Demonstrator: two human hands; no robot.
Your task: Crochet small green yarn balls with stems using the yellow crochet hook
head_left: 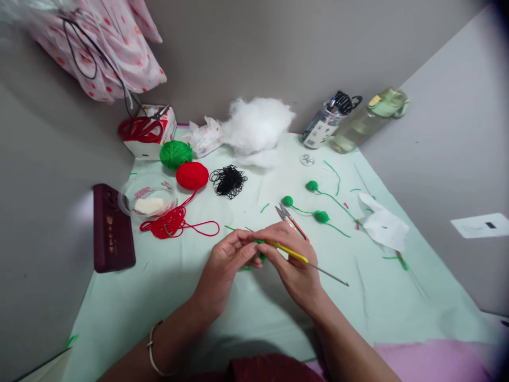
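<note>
My left hand pinches a small piece of green crochet work, mostly hidden by the fingers. In my right hand lies a crochet hook with a yellow grip; its bare metal end points down to the right. The fingertips of both hands meet at the green yarn. Just beyond the right hand lie thread snips with orange handles, partly covered by it. Farther off are small green crocheted balls with yarn tails.
Around the table stand a red yarn ball, green yarn ball, black yarn, white stuffing, a plastic tub, a phone, a pen holder, a bottle and a white tissue. Grey walls enclose the table.
</note>
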